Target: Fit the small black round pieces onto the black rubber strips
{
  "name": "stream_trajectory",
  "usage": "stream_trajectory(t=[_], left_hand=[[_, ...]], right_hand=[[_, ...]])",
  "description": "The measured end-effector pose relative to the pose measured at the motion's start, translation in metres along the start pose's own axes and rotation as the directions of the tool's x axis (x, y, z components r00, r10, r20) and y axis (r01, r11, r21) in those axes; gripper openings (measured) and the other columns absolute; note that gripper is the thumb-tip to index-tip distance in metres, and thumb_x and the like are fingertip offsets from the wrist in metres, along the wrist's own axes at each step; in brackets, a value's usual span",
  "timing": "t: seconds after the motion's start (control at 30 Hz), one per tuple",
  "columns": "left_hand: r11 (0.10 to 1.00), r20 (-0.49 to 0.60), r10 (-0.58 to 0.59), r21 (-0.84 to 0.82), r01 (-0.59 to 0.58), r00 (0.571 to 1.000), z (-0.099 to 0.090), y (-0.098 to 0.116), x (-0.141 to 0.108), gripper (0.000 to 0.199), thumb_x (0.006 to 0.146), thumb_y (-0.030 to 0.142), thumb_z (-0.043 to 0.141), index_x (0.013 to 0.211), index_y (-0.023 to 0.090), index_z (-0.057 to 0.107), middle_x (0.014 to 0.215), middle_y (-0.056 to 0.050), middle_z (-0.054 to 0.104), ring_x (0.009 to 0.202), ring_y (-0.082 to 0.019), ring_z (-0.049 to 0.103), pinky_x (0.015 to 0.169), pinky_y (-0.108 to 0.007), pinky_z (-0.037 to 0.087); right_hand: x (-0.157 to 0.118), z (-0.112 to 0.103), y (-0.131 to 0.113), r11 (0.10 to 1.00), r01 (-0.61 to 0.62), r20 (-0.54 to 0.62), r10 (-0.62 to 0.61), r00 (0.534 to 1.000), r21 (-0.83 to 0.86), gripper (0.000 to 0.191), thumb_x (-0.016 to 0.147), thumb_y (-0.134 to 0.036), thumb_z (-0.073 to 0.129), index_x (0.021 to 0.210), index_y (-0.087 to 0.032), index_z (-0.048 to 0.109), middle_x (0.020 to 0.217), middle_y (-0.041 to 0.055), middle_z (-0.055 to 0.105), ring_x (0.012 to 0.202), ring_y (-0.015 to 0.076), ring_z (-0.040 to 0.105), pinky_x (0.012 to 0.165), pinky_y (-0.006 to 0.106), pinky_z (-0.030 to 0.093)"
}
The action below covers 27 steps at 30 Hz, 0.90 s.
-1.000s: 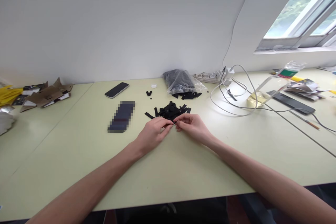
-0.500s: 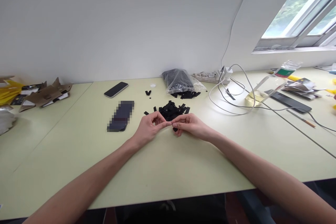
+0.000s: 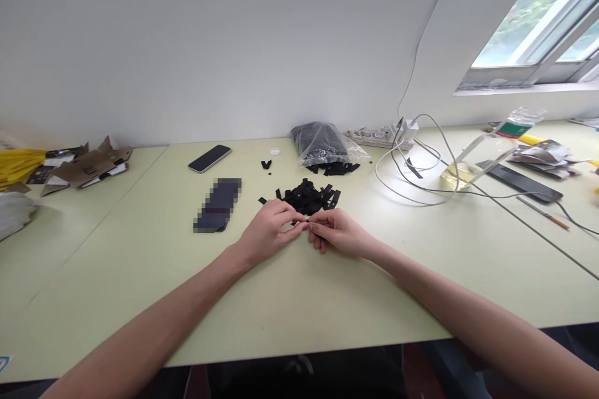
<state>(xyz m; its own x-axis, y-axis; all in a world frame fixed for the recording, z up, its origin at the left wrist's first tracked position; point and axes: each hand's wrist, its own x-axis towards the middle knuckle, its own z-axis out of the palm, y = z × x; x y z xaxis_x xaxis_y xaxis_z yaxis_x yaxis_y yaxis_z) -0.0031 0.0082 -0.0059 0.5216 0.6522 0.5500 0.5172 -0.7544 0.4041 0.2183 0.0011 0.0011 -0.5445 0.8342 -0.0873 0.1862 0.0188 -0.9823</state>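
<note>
My left hand [image 3: 272, 229] and my right hand [image 3: 340, 234] meet fingertip to fingertip just in front of a heap of short black strips [image 3: 306, 196]. Each is closed in a pinch, thumb against forefinger. Whatever they hold between them is very small and mostly covered by the fingers; only a dark speck shows there. The remaining fingers of my right hand curl under the palm. Behind the heap lies a clear plastic bag [image 3: 321, 143] full of black pieces, with more strips [image 3: 334, 168] spilling at its mouth.
Left of the heap lie a phone [image 3: 209, 158] and a pixelated dark object [image 3: 219, 206]. A white cap [image 3: 274, 151] sits near the wall. To the right are a power strip [image 3: 374, 136], looping cables [image 3: 440, 199], a cut plastic bottle [image 3: 461, 174] and a black slab [image 3: 521, 182]. Torn cardboard [image 3: 88, 165] lies far left.
My right hand's fingers have shifted slightly, and the black bit seen under them before no longer shows. My left fingers have flattened a little. The view has moved slightly.
</note>
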Motion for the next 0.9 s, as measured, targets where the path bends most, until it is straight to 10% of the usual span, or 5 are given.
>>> stream_trajectory(t=[0.6, 0.9], left_hand=[[0.999, 0.196, -0.037, 0.028, 0.032, 0.98, 0.004, 0.005, -0.002, 0.02, 0.097, 0.021, 0.055, 0.096, 0.021, 0.075, 0.086, -0.004, 0.074, 0.08, -0.018, 0.066, 0.074, -0.03, 0.052], [0.996, 0.357, -0.009, -0.075, 0.039, 0.934, -0.014, 0.003, 0.0, 0.021, 0.101, 0.033, 0.059, 0.099, 0.024, 0.078, 0.094, -0.004, 0.077, 0.086, -0.018, 0.07, 0.075, -0.028, 0.052]], right_hand=[[-0.01, 0.002, -0.01, 0.841, 0.124, 0.02, -0.133, 0.991, -0.526, 0.027, 0.091, -0.024, 0.047, 0.064, -0.02, 0.047, 0.058, -0.0038, 0.043, 0.053, 0.0102, 0.03, 0.051, 0.027, 0.023], [-0.019, -0.011, -0.031, 0.854, 0.042, 0.054, -0.017, 0.998, -0.518, 0.023, 0.09, -0.026, 0.05, 0.071, -0.02, 0.062, 0.056, -0.0031, 0.049, 0.051, 0.0109, 0.036, 0.051, 0.028, 0.026]])
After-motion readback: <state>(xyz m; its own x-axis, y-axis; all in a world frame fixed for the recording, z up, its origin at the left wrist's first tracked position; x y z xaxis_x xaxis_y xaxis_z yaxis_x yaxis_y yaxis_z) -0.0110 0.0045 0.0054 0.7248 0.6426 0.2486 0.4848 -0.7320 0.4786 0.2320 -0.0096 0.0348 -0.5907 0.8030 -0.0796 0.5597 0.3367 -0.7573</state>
